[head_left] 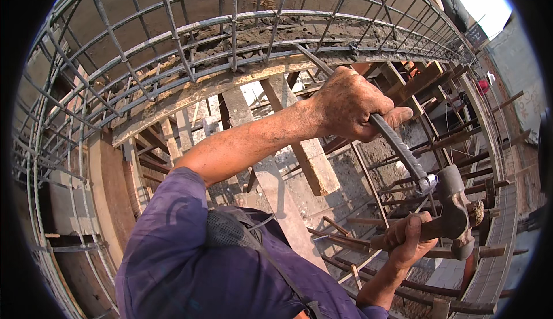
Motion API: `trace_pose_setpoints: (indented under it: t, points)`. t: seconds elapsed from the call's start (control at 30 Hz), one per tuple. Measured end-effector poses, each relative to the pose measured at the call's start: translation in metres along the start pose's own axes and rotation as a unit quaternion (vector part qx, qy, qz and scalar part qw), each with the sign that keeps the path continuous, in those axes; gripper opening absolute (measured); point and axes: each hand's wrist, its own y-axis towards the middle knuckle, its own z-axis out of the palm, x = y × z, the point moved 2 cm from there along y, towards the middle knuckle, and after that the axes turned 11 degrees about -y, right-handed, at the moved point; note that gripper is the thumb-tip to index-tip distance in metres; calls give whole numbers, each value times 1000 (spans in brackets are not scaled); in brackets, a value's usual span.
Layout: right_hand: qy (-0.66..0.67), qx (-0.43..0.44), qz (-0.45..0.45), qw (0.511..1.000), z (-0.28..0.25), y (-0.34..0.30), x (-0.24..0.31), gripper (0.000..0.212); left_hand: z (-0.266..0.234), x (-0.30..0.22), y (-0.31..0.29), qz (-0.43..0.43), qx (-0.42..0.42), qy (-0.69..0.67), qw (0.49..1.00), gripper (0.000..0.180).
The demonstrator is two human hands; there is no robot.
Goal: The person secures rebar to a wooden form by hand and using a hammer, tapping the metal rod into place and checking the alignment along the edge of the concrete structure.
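My left hand [351, 103] is wrapped round a long steel chisel [397, 146], with the arm stretched across the view. The chisel slants up and left past my fist, and its thin end reaches the timber edge below the rebar cage [233, 19]. Its battered, shiny butt end points toward my right side. Lower right, my right hand [410, 237] grips a hammer [455, 209] by its wooden handle. One face of the hammer head is close beside the chisel's butt; whether they touch, I cannot tell.
Wooden planks [302, 163] and props stand below and around me. Rough concrete [259, 37] lies behind the rebar along a timber board [213, 83]. A mesh-like strip [489, 244] runs down the right. At the upper right is a person [452, 8], partly visible.
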Motion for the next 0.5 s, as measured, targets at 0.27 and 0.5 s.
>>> trace_pose_setpoints:
  t: [0.27, 0.5]
  points:
    - [217, 106, -222, 945, 6, 32, 43, 37, -20, 41, -1, -65, -18, 72, 995, 60]
    - [201, -13, -171, 964, 56, 35, 31, 34, -12, 65, -10, -35, -2, 88, 996, 58]
